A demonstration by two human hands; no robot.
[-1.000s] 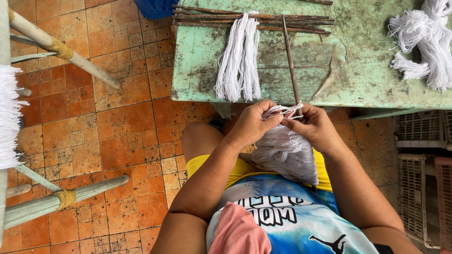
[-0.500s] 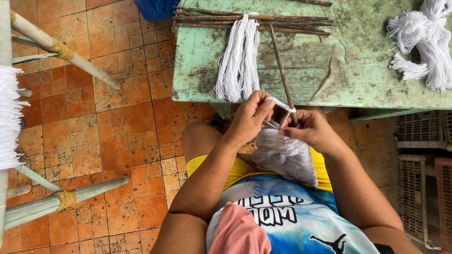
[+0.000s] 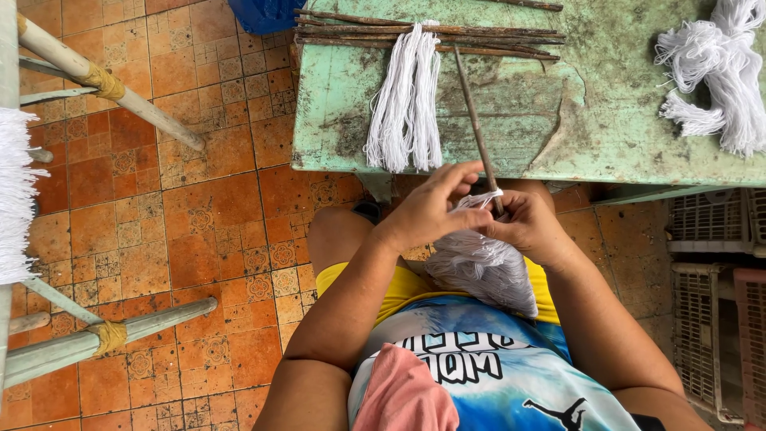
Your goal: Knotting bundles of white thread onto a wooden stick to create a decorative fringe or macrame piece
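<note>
Your left hand [image 3: 431,211] and right hand [image 3: 527,227] clench white string [image 3: 479,199] around a thin stick [image 3: 476,128] leaning over the bench [image 3: 558,136] edge, open floor [image 3: 199,223] at left

A worn green table [image 3: 606,120] stands on an orange tiled floor [image 3: 199,223]. Along the table's far edge lies a row of thin brown sticks [image 3: 383,32]. A hank of white string [image 3: 405,100] is draped across them and hangs over the near edge. At the table's right end sits a loose heap of white string [image 3: 718,76]. A blue tub [image 3: 267,12] shows beyond the table, cut by the frame. At left, a frame of pale poles [image 3: 104,88] lashed with yellow cord carries a white fringe [image 3: 16,199]. At right, plastic crates [image 3: 718,295] stand on the floor.
</note>
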